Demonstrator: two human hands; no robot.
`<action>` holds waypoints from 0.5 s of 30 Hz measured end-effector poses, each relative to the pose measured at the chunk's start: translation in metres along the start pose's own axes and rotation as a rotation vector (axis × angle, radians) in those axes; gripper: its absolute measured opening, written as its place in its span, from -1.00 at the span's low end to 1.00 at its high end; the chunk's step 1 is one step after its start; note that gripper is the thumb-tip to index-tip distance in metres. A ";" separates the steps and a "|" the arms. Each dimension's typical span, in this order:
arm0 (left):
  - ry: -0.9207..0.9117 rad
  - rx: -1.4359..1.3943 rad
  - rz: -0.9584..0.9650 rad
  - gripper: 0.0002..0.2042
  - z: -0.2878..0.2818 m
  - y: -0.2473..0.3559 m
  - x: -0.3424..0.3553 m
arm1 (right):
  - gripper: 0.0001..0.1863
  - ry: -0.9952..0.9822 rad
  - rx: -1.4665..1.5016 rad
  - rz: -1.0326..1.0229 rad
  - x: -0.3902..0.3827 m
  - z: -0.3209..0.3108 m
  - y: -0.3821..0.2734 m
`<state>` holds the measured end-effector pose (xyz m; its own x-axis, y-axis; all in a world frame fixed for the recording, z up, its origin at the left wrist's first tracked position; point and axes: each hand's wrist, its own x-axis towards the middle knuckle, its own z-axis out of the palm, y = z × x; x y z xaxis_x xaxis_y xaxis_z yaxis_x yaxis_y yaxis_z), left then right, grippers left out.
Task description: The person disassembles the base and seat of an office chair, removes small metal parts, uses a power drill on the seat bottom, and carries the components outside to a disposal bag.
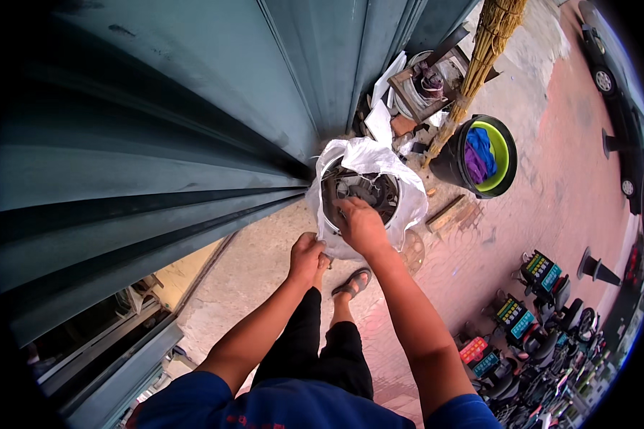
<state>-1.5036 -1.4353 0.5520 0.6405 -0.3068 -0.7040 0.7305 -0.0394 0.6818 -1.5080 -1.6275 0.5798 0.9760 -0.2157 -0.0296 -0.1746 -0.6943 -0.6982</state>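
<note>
A white woven plastic sack (410, 187) is bunched around a round container of dark odds and ends (365, 187), which look like metal scraps. Its near left edge is pinched in my left hand (308, 253), whose fingers are closed. My right hand (361, 224) reaches over the near rim. The fingers there bend down into the opening at the left side of the contents; their tips are partly hidden, and what they grip cannot be made out.
Grey-blue metal shutters (215, 86) stand close on the left. Beyond the sack are a straw broom (483, 61), a wooden frame (428, 107) with junk, and a black bucket (447, 163) holding a green basin. A wood block (447, 213) lies nearby. Parked scooters (544, 329) and a dark car (626, 107) are at right.
</note>
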 end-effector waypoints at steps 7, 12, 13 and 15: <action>0.055 -0.217 -0.089 -0.91 -0.045 -0.002 0.000 | -0.57 -0.001 -0.006 0.360 -0.040 0.005 0.016; -0.011 -0.211 -0.069 -0.93 -0.010 0.018 0.018 | -0.48 0.778 -0.306 0.392 -0.035 -0.082 0.005; -0.017 -0.216 -0.076 -0.94 -0.002 0.020 0.026 | -0.50 0.750 -0.189 0.565 -0.033 -0.077 0.020; -0.056 -0.204 -0.102 -0.96 0.022 0.022 0.048 | -0.64 0.439 0.049 0.808 -0.046 -0.041 0.075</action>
<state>-1.4622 -1.4718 0.5372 0.5507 -0.3634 -0.7514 0.8274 0.1187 0.5490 -1.5711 -1.6981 0.5578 0.4209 -0.8707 -0.2543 -0.7666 -0.1915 -0.6129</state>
